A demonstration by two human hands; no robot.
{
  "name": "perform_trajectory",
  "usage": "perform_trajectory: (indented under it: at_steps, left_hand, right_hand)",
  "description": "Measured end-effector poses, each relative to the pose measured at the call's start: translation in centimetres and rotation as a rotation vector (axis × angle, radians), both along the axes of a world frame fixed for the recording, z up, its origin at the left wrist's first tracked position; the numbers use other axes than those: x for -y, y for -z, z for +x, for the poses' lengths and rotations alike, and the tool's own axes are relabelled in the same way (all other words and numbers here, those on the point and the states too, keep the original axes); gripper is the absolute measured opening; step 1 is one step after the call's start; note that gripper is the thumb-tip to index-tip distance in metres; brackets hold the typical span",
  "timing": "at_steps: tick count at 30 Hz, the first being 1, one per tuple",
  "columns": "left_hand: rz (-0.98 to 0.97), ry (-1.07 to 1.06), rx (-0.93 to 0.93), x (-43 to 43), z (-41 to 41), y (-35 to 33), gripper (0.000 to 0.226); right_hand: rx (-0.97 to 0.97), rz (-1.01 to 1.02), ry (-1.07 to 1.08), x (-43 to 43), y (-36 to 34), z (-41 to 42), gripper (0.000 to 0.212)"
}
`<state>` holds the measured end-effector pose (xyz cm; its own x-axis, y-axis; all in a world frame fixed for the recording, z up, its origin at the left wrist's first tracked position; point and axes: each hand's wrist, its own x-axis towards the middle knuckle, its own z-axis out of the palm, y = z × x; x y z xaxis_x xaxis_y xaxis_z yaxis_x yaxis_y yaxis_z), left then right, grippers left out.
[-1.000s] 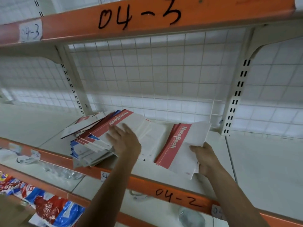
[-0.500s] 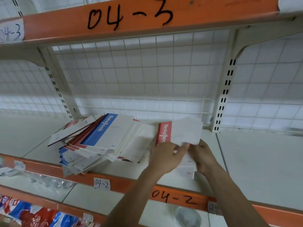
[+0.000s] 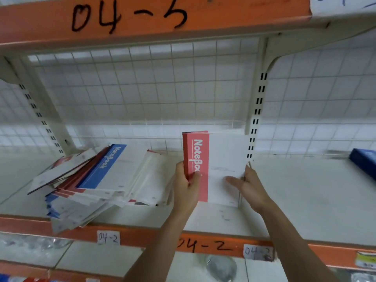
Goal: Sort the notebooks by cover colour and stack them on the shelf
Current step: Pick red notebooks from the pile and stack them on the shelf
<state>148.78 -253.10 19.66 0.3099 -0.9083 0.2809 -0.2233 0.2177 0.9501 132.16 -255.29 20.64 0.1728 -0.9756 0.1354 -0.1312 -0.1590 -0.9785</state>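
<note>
The left hand (image 3: pixel 186 184) is closed on the red edge of the red books (image 3: pixel 215 169). Its thumb sits on the front, over the end of the word "NoteBook". The right hand (image 3: pixel 247 185) is on the other edge, the white side. Its fingers lie flat and open on the cover, and I cannot tell if it really grips or just props.

Between the two hands, the red books stand up on end, bottom edge on the shelf (image 3: pixel 305 200) or just above it (more than one book, going by the edges at the top). They look squared up, as if being tapped neat.

Off past the left hand is the pile (image 3: pixel 97 184), a messy heap with a blue book (image 3: pixel 105 165) on top and red and blue edges poking out below. It leans toward the front lip of the shelf, and some corners hang over it.

What could go wrong? The covers look smooth and thin, so if the hands let go too soon, the red books could slide apart or flop flat. A left elbow bumping the pile could push books off the front lip. Far past the right hand lies a dark blue thing (image 3: pixel 364 161), only partly seen.
</note>
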Motion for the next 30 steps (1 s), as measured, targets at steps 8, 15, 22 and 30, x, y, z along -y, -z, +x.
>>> perform_trajectory:
  at_steps: [8,15,22,30]
  left_hand:
    - [0.144,0.005,0.01,0.1,-0.8,1.9,0.031]
    - [0.258,0.112,0.19,-0.6,-0.5,1.8,0.029]
    - [0.143,0.239,0.317,-2.9,-5.7,-0.9,0.029]
    - [0.116,0.374,0.735,-7.3,-21.5,-2.1,0.084]
  right_hand:
    - [-0.02,-0.014,0.193,-1.6,2.9,1.3,0.059]
    - [-0.093,0.024,0.243,-1.6,4.9,1.4,0.047]
    - [0.015,-0.06,0.366,-4.8,1.6,-4.0,0.043]
    - [0.116,-0.012,0.543,-12.2,-2.6,-20.9,0.039]
